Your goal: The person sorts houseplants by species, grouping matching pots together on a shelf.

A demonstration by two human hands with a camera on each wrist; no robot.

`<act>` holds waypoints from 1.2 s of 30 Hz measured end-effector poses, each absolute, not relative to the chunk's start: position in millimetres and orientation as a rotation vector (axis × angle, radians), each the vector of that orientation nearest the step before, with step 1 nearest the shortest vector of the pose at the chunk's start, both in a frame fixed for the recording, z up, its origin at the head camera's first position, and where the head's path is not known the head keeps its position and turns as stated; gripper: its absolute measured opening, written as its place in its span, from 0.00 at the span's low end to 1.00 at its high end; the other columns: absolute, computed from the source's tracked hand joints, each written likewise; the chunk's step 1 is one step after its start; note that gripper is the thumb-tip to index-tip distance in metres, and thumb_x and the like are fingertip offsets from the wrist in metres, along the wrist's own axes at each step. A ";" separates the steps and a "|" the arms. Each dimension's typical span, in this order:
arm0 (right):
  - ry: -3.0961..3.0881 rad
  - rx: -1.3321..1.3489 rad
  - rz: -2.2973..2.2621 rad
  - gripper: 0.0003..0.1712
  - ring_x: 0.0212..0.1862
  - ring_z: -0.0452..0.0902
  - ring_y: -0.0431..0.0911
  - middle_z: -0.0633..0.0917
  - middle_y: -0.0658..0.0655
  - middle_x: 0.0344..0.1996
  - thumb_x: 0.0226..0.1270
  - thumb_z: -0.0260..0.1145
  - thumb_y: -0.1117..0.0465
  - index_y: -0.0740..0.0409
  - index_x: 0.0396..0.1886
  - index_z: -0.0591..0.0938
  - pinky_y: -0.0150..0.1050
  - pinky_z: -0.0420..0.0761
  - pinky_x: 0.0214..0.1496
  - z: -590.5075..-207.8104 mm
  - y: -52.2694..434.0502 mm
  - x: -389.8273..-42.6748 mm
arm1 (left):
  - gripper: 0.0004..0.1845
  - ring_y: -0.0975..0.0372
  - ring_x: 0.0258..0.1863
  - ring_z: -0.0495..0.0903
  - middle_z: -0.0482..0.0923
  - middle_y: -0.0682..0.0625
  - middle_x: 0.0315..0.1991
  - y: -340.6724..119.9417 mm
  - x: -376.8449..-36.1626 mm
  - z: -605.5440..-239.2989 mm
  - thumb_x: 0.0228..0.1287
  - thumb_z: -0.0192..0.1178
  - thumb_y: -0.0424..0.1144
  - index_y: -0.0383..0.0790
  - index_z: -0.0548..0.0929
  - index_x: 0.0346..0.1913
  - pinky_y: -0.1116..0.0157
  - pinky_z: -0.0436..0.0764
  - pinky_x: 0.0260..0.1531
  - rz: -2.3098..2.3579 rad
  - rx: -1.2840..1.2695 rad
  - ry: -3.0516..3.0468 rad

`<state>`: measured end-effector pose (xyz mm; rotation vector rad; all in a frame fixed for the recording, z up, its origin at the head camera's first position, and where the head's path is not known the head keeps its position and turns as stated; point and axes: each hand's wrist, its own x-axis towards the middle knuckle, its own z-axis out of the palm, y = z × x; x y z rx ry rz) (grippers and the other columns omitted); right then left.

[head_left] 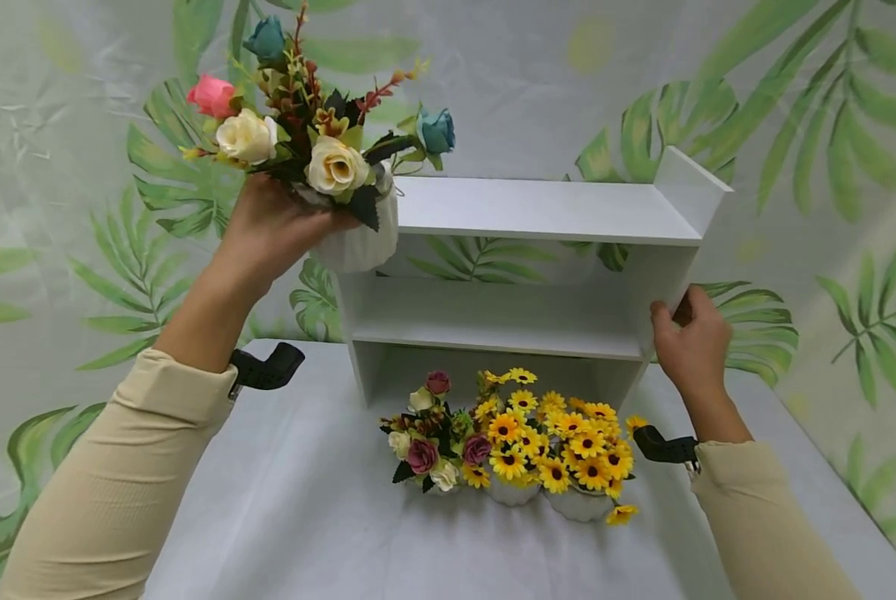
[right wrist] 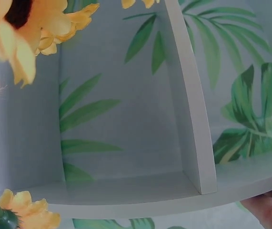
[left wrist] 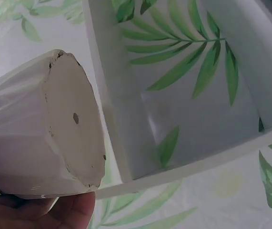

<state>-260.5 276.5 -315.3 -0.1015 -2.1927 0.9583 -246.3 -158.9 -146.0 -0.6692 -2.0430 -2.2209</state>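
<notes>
High at the upper left of the head view, my left hand (head_left: pixel 275 221) grips a white flowerpot (head_left: pixel 361 237) of artificial roses (head_left: pixel 335 167) in cream, pink and blue. The pot is tilted beside the upper left end of a white shelf unit (head_left: pixel 523 208). In the left wrist view the underside of the pot (left wrist: pixel 76 119) shows, with a small hole, and my fingers (left wrist: pixel 74 210) wrap its side. My right hand (head_left: pixel 693 337) holds the right side panel of the shelf unit at its edge. A fingertip shows at that panel (right wrist: pixel 126 210) in the right wrist view.
In front of the shelf unit, on the white-covered table (head_left: pixel 305 517), stand a pot of mauve and cream roses (head_left: pixel 421 454) and two pots of yellow sunflowers (head_left: pixel 586 446). A leaf-print sheet (head_left: pixel 830 167) hangs behind. The sunflowers lie close to my right wrist.
</notes>
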 end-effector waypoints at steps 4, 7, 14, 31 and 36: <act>-2.202 -0.119 0.954 0.20 0.51 0.84 0.58 0.86 0.66 0.50 0.72 0.57 0.57 0.66 0.55 0.78 0.30 0.79 0.49 -315.3 275.9 -261.3 | 0.42 0.71 0.73 0.60 0.62 0.57 0.76 -151.3 -252.3 -135.3 0.61 0.69 0.41 0.51 0.61 0.76 0.68 0.61 0.74 -1.423 -0.465 -2.398; -2.208 -0.121 0.960 0.20 0.51 0.84 0.58 0.86 0.66 0.50 0.72 0.57 0.57 0.66 0.55 0.78 0.26 0.76 0.47 -315.6 276.2 -261.4 | 0.43 0.72 0.72 0.61 0.63 0.59 0.75 -144.4 -258.9 -129.4 0.59 0.71 0.45 0.54 0.61 0.75 0.68 0.62 0.73 -1.399 -0.422 -2.409; -2.202 -0.141 0.943 0.20 0.48 0.83 0.52 0.87 0.65 0.49 0.71 0.57 0.56 0.65 0.54 0.79 0.15 0.66 0.41 -315.8 280.3 -261.3 | 0.43 0.69 0.66 0.68 0.68 0.56 0.72 -124.1 -276.1 -122.0 0.53 0.74 0.48 0.54 0.66 0.72 0.66 0.68 0.68 -1.414 -0.350 -2.403; -2.175 -0.116 0.934 0.18 0.47 0.85 0.55 0.86 0.68 0.47 0.71 0.57 0.57 0.68 0.51 0.79 0.15 0.64 0.39 -318.3 279.4 -258.6 | 0.51 0.61 0.70 0.68 0.67 0.49 0.73 -104.3 -317.5 -126.6 0.52 0.71 0.61 0.46 0.61 0.75 0.67 0.66 0.71 -1.189 -0.039 -2.518; -2.151 -0.099 0.906 0.17 0.38 0.76 0.30 0.87 0.68 0.44 0.71 0.57 0.59 0.68 0.49 0.79 0.18 0.68 0.41 -317.8 276.9 -260.2 | 0.49 0.62 0.70 0.68 0.66 0.51 0.74 -103.8 -323.0 -131.7 0.53 0.70 0.61 0.49 0.60 0.75 0.66 0.64 0.73 -1.374 0.000 -2.489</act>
